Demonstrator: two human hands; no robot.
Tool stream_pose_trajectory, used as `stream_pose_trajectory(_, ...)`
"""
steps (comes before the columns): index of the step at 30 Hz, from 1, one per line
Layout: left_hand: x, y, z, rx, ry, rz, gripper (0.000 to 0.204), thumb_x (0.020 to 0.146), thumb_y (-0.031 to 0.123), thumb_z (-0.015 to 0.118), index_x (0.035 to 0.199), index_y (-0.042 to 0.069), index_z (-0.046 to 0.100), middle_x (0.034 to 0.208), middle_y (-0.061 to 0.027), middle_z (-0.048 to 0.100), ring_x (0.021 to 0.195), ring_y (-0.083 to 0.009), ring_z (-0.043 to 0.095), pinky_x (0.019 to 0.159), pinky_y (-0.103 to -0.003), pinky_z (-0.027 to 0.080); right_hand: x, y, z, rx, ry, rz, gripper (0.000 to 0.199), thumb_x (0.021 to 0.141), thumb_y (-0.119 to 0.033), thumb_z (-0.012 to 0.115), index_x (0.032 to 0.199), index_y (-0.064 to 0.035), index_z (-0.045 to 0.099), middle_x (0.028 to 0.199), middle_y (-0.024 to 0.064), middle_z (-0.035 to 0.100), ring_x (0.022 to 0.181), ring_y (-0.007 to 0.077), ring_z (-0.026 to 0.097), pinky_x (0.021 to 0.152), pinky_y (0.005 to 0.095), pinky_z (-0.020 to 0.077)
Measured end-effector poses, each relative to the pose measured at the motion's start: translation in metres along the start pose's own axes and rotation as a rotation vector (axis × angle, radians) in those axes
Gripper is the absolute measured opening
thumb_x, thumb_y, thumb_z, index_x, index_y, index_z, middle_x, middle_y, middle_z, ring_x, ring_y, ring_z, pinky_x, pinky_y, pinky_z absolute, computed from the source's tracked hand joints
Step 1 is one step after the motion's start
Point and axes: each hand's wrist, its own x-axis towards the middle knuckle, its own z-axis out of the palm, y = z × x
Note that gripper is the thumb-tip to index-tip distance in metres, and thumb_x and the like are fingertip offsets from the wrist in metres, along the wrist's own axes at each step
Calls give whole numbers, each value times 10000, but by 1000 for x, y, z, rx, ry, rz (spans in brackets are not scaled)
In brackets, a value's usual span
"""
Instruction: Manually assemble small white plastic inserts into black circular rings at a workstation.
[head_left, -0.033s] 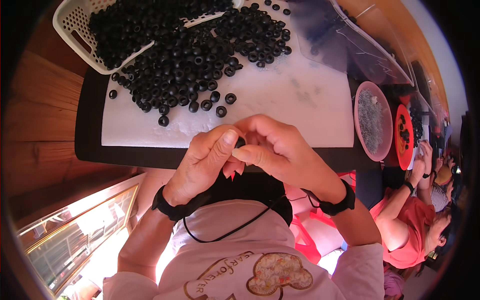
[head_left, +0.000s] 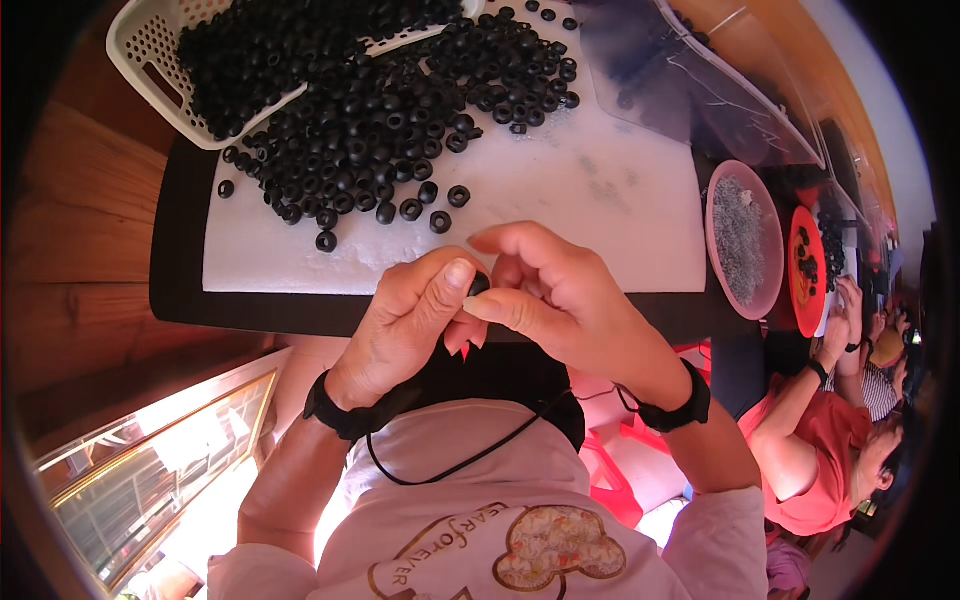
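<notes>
In front of my body, just off the near edge of the table, my left hand (head_left: pixel 412 305) pinches a small black ring (head_left: pixel 480 285) between thumb and fingers. My right hand (head_left: pixel 545 285) meets it from the other side, its thumb tip pressed against the ring. The right index finger arches up, apart from the thumb, while the other fingers curl behind. Much of the ring is hidden by my fingers. Beyond my hands, a heap of similar black rings (head_left: pixel 370 140) spreads over a white foam sheet (head_left: pixel 600 245).
A white perforated basket (head_left: pixel 130 45) full of black rings lies tipped at the far left. Clear plastic sheeting (head_left: pixel 740 110) covers the far right. A pink bowl (head_left: pixel 715 240) holds small greyish pieces; beside it is a red dish (head_left: pixel 798 300). Another person (head_left: pixel 810 460) sits at right.
My right index finger has lifted slightly, widening its gap from the thumb. My left hand stays on the black ring.
</notes>
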Motion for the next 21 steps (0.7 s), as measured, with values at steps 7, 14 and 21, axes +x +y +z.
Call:
stream_pose_trajectory(7, 0, 1, 4, -118, -47, -4, 435, 992, 400, 434, 836, 12, 554, 679, -23, 541, 548, -73, 479, 524, -214, 413, -15, -16, 12, -786, 105, -362, 224, 876, -82, 593, 1063, -1, 500, 854, 120, 543, 666, 291, 632, 543, 352, 497)
stream_pose_trajectory(14, -4, 2, 2, -97, -90, -12, 465, 1007, 416, 373, 853, 25, 571, 592, -6, 462, 618, -117, 520, 613, -245, 439, -32, -68, -37, -737, 272, -103, 148, 850, -65, 615, 972, 2, 566, 780, 77, 594, 636, 156, 571, 552, 286, 445)
stream_pose_trajectory(21, 0, 1, 4, -88, -112, -12, 384, 1007, 345, 423, 848, 28, 571, 598, 3, 458, 611, -93, 499, 594, -234, 431, -1, -151, -137, -540, 747, -149, 262, 870, -162, 636, 1055, 23, 616, 766, 38, 619, 562, 60, 493, 472, 215, 370)
